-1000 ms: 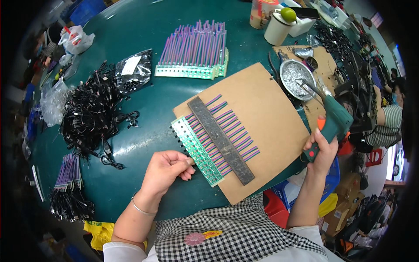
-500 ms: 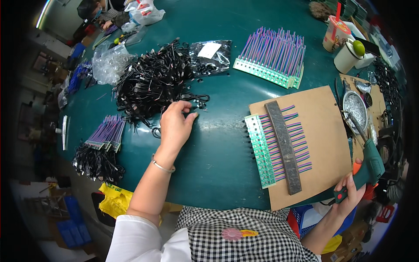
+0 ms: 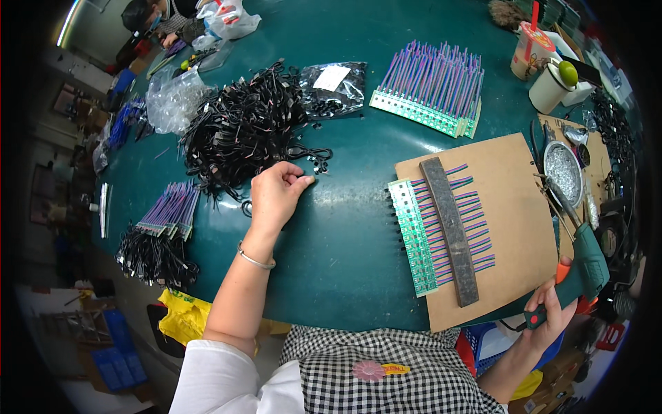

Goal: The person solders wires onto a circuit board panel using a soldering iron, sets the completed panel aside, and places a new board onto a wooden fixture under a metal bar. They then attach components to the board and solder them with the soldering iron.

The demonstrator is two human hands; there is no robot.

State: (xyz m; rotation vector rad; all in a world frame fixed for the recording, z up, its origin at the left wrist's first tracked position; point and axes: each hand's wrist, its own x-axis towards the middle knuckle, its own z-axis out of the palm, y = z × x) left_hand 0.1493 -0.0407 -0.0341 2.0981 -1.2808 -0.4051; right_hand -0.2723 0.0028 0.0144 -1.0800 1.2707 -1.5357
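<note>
My left hand (image 3: pixel 274 196) is low over the table, thumb and forefinger pinched together. Whatever may be between the fingertips is too small to make out. Just beyond them lie several tiny black parts (image 3: pixel 318 164), at the edge of a big heap of black cables (image 3: pixel 238 131). At the lower right, my right hand (image 3: pixel 548 310) is closed round a dark green handle (image 3: pixel 535 317) with a red spot. To my right, a row of green circuit boards (image 3: pixel 414 238) with coloured wires lies along a brown board (image 3: pixel 510 221), and a dark bar (image 3: pixel 449 234) lies across the wires.
More wired circuit boards (image 3: pixel 424 114) lie at the back, beside a bag of black parts (image 3: pixel 334 86). A finished-looking bundle of cables (image 3: pixel 155 255) sits at the left. A green-handled tool (image 3: pixel 589 259), a metal dish (image 3: pixel 562 169) and cups (image 3: pixel 548 93) stand right. Another person (image 3: pixel 169 24) works far left.
My left thumb and forefinger have closed together beside the tiny black parts. The right hand has shifted slightly downward, still round its handle.
</note>
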